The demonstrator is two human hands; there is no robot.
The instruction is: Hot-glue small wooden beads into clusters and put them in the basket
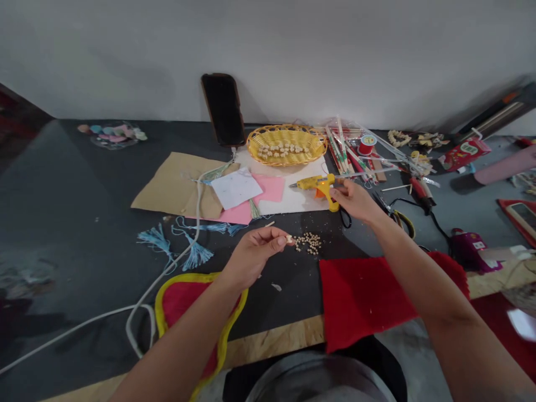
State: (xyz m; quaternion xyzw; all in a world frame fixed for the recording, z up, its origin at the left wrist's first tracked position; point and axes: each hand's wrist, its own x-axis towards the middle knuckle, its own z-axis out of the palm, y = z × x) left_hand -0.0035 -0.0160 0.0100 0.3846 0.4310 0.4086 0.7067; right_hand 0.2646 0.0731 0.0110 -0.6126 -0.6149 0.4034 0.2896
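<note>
My left hand (260, 245) is closed in a pinch on a small cream-coloured piece (288, 238), whose exact kind is too small to make out. A thin wooden stick tip shows just above those fingers. Right beside the fingertips, a loose pile of small beige beads (310, 243) lies on the dark tabletop. My right hand (354, 198) has its fingers closed around the back of a yellow hot glue gun (312, 182), over the white sheet (293, 201). The gun's nozzle points left. Behind it stands a yellow woven basket (287, 139) with small pale bead clusters inside.
A phone (223, 109) leans on the wall. Brown paper (180, 181), pink sheets and blue tassels (196, 254) lie left, crossed by a white cable (184, 252). Red cloth (364, 296) covers the front right. Scissors (396, 212), red thread (367, 145) and pliers-like tools sit right.
</note>
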